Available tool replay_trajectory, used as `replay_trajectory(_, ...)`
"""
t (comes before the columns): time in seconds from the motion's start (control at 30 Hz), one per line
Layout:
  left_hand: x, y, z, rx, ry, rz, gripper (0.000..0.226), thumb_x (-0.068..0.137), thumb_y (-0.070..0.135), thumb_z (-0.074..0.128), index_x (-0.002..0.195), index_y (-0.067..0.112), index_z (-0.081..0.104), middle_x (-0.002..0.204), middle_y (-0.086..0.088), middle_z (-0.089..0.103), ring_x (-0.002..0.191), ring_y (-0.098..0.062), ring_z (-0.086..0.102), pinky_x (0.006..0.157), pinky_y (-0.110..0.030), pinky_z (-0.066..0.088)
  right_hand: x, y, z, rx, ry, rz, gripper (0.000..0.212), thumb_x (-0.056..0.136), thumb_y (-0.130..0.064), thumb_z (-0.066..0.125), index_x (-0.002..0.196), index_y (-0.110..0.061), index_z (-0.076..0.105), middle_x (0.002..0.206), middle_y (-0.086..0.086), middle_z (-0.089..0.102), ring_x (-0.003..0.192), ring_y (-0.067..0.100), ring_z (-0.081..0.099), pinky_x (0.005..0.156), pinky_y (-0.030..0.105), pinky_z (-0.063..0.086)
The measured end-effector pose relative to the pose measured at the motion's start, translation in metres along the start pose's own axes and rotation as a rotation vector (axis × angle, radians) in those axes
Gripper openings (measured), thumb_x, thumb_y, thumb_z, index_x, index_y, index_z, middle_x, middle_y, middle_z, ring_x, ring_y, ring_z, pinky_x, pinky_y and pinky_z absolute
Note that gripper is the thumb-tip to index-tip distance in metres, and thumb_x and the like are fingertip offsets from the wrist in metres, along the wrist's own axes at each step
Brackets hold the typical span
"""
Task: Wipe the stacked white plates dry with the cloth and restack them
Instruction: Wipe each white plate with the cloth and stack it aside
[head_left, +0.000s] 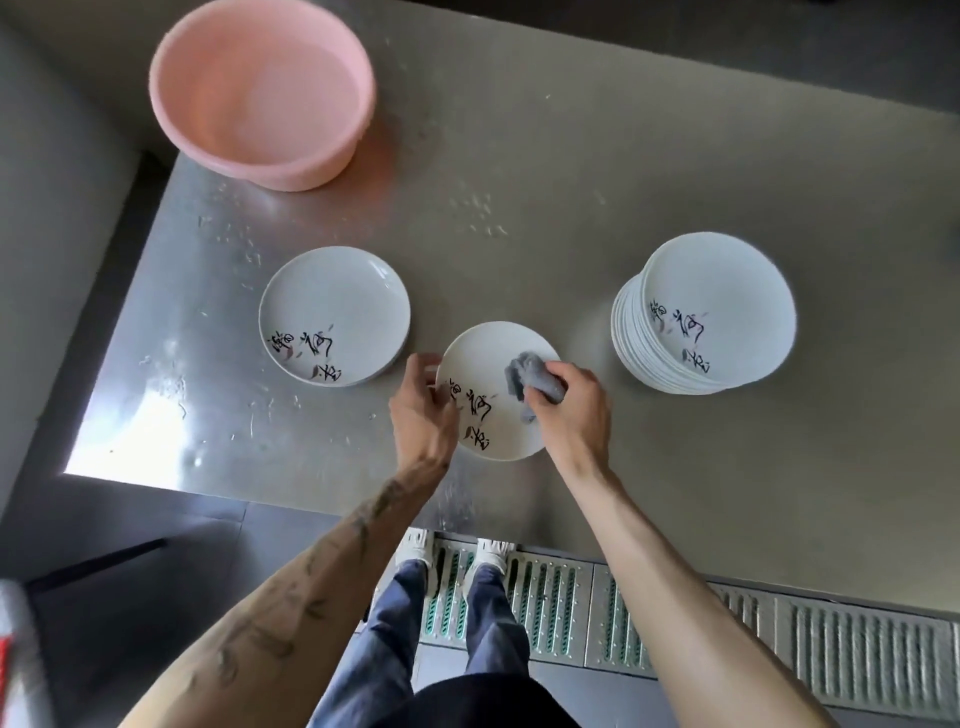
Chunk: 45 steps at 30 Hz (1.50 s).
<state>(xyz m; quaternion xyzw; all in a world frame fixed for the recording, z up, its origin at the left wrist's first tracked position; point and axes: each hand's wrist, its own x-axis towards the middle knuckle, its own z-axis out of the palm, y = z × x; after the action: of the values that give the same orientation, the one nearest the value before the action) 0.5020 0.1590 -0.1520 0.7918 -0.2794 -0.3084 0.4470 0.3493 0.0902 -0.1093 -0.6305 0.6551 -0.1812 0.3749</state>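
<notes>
A white plate with black brush lettering is held above the steel table, near its front edge. My left hand grips its left rim. My right hand holds a crumpled grey cloth pressed against the plate's right inner face. To the right stands a tall stack of white plates with the same lettering. On the left lie a few more of these plates, a short pile flat on the table.
A pink plastic basin sits at the table's back left. Water drops speckle the steel table. The table's left edge drops to a dark floor. A metal floor grate runs below the front edge by my feet.
</notes>
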Motion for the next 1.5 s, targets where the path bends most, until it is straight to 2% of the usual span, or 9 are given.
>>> replay_trajectory(0.13, -0.003, -0.016, -0.002, 0.114, -0.095, 0.125, 0.037, 0.092, 0.016, 0.059, 0.128, 0.016, 0.052, 0.109, 0.006, 0.065, 0.1, -0.027, 0.061, 0.083, -0.041, 0.053, -0.003, 0.014, 0.01, -0.187, 0.038, -0.095, 0.037, 0.085, -0.011, 0.075, 0.121, -0.017, 0.069, 0.113, 0.005, 0.06, 0.107, 0.022, 0.053, 0.087, 0.017, 0.034)
replay_trajectory(0.27, -0.002, -0.043, -0.013, 0.489, -0.271, 0.286, 0.112, 0.075, 0.068, 0.078, 0.16, 0.016, 0.027, 0.154, -0.009, 0.045, 0.141, -0.027, 0.036, 0.118, -0.046, 0.027, 0.001, 0.019, 0.014, -0.209, 0.06, -0.126, 0.035, 0.085, -0.005, 0.075, 0.119, -0.012, 0.07, 0.113, 0.007, 0.058, 0.108, 0.025, 0.055, 0.087, 0.015, 0.032)
replay_trajectory(0.37, -0.002, -0.054, -0.018, 0.523, -0.309, 0.368, 0.129, 0.067, 0.093, 0.059, 0.164, 0.02, 0.014, 0.164, -0.006, 0.034, 0.154, -0.022, 0.024, 0.127, -0.034, 0.005, 0.017, 0.014, 0.021, -0.18, 0.108, -0.113, 0.028, 0.086, -0.007, 0.075, 0.113, -0.011, 0.074, 0.109, 0.008, 0.061, 0.104, 0.027, 0.059, 0.084, 0.014, 0.033)
replay_trajectory(0.6, 0.003, -0.06, -0.019, 0.607, -0.286, 0.456, 0.128, 0.071, 0.093, 0.059, 0.163, 0.014, 0.018, 0.167, -0.002, 0.031, 0.154, -0.021, 0.026, 0.127, -0.044, 0.015, 0.015, -0.007, 0.06, -0.204, -0.07, -0.377, 0.03, 0.087, -0.008, 0.074, 0.117, -0.011, 0.074, 0.113, 0.005, 0.066, 0.108, 0.028, 0.058, 0.092, 0.037, 0.048)
replay_trajectory(0.73, 0.0, -0.057, -0.017, 0.639, -0.262, 0.463, 0.128, 0.071, 0.094, 0.056, 0.162, 0.01, 0.022, 0.166, -0.004, 0.032, 0.155, -0.021, 0.026, 0.127, -0.046, 0.017, 0.036, -0.001, 0.054, -0.21, 0.124, -0.25, 0.027, 0.085, -0.014, 0.079, 0.111, -0.01, 0.076, 0.11, 0.008, 0.067, 0.105, 0.03, 0.061, 0.094, 0.04, 0.049)
replay_trajectory(0.93, -0.001, -0.059, -0.017, 0.671, -0.205, 0.496, 0.123, 0.073, 0.092, 0.056, 0.159, 0.007, 0.03, 0.163, -0.005, 0.037, 0.153, -0.021, 0.03, 0.126, -0.046, 0.021, 0.003, -0.002, 0.076, -0.201, -0.1, -0.469, 0.029, 0.083, -0.012, 0.08, 0.112, -0.01, 0.075, 0.108, 0.002, 0.068, 0.101, 0.026, 0.059, 0.093, 0.032, 0.049)
replay_trajectory(1.1, 0.001, -0.061, -0.015, 0.67, -0.207, 0.456, 0.131, 0.067, 0.096, 0.059, 0.159, 0.008, 0.028, 0.164, -0.005, 0.036, 0.154, -0.019, 0.029, 0.127, -0.045, 0.019, 0.036, -0.008, 0.072, -0.203, 0.083, -0.295, 0.027, 0.085, -0.015, 0.079, 0.112, -0.013, 0.077, 0.108, 0.004, 0.069, 0.104, 0.029, 0.062, 0.092, 0.033, 0.046)
replay_trajectory(1.27, 0.002, -0.06, -0.014, 0.669, -0.184, 0.465, 0.125, 0.07, 0.093, 0.061, 0.157, 0.008, 0.033, 0.162, -0.004, 0.04, 0.152, -0.019, 0.033, 0.124, -0.048, 0.025, 0.013, -0.01, 0.077, -0.198, -0.098, -0.457, 0.029, 0.087, -0.015, 0.077, 0.115, -0.014, 0.075, 0.111, 0.0, 0.066, 0.102, 0.024, 0.059, 0.091, 0.034, 0.05)
replay_trajectory(1.5, 0.002, -0.059, -0.015, 0.669, -0.188, 0.444, 0.127, 0.068, 0.093, 0.063, 0.16, 0.011, 0.03, 0.162, -0.002, 0.04, 0.153, -0.018, 0.031, 0.125, -0.047, 0.023, 0.051, 0.008, 0.038, -0.266, 0.135, -0.36, 0.023, 0.088, -0.012, 0.075, 0.111, -0.014, 0.074, 0.111, 0.001, 0.065, 0.103, 0.025, 0.056, 0.083, 0.032, 0.049)
